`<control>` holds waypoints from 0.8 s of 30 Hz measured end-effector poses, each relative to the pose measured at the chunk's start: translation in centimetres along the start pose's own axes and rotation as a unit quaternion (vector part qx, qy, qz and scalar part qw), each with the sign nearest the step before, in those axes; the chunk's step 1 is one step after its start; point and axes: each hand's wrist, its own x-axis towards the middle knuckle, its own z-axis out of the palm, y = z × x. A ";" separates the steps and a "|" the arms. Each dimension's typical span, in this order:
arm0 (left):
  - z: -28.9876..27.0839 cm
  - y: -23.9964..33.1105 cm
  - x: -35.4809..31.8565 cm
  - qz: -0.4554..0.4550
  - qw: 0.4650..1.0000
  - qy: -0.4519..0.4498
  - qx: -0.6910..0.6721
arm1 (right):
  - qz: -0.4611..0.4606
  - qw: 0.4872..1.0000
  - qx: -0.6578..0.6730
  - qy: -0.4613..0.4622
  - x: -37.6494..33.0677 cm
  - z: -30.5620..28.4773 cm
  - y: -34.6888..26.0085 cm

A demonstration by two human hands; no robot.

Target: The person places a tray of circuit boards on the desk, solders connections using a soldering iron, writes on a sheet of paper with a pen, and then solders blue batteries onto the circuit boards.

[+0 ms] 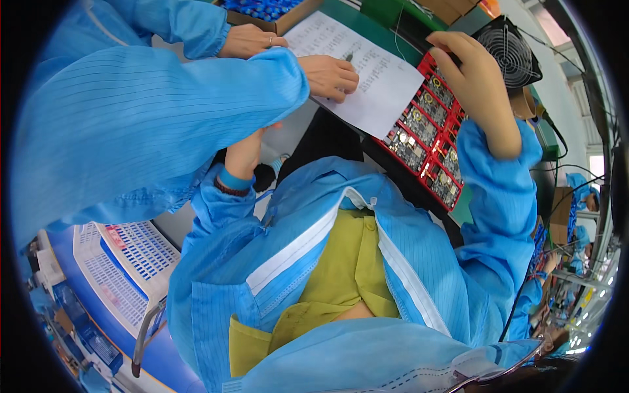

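My right hand (477, 71) is raised above the right end of a red tray (427, 164) of green-and-silver circuit boards. Its fingers are bent and a little apart, with nothing visible in them. My left hand (244, 152), with a band and a dark bracelet at the wrist, is mostly covered by a co-worker's blue sleeve (164, 98), so its fingers are hidden. A sheet of paper (386, 78) with handwriting lies beside the tray and partly over its edge. One co-worker's hand (327, 76) rests on the sheet, near a dark pen-like thing; the other hand (252, 40) lies at the sheet's left edge.
A cardboard box (298, 16) of small blue parts stands at the far side of the green bench. A black fan (510, 51) stands beyond my right hand, with cables hanging to its right. White plastic baskets (114, 262) sit on a blue surface at my left.
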 end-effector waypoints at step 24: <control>9.1 1.2 15.8 0.390 0.446 -0.381 0.710 | -0.011 0.988 0.082 -0.131 6.1 12.0 4.3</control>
